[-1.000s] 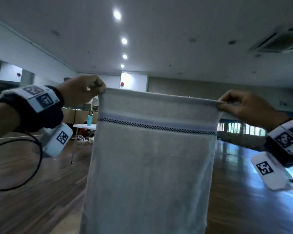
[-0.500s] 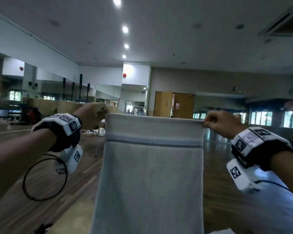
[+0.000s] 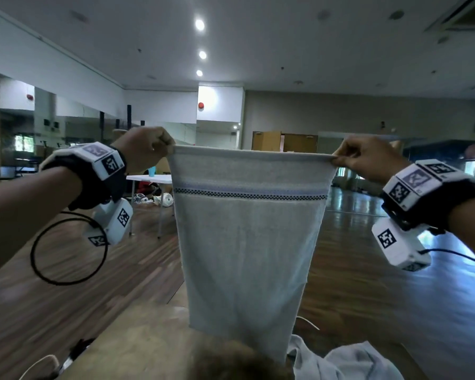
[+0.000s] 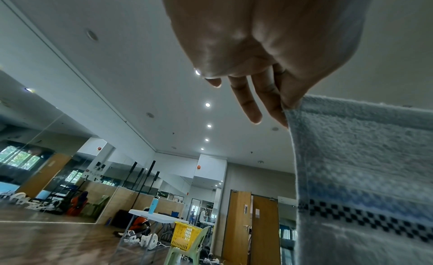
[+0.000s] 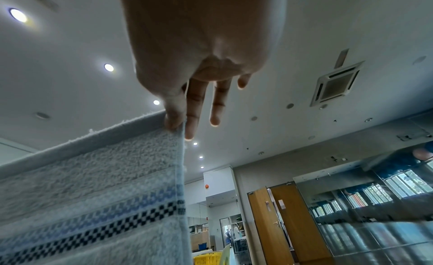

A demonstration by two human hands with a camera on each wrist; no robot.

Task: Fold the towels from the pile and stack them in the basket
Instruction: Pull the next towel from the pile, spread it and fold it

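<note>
A pale grey towel (image 3: 244, 242) with a blue and black checked band hangs flat in the air in front of me. My left hand (image 3: 159, 148) pinches its top left corner and my right hand (image 3: 348, 160) pinches its top right corner. The top edge is stretched taut between them. In the left wrist view the thumb and forefinger of my left hand (image 4: 284, 106) nip the towel (image 4: 365, 176) while the other fingers stay straight. In the right wrist view my right hand (image 5: 178, 124) nips the towel (image 5: 93, 195) the same way. More towels (image 3: 346, 363) lie crumpled on the wooden table (image 3: 137, 349) below.
A yellow basket (image 4: 185, 235) sits on a green plastic chair (image 4: 187, 250) across the hall, and the basket (image 5: 206, 258) also shows low in the right wrist view. A white folding table (image 3: 148, 179) with a blue bottle (image 3: 152, 171) stands behind. Cables lie on the table's left part.
The towel and both hands have come down from high overhead to chest height, and my view has tilted down, so the table and the crumpled towels now show below.
</note>
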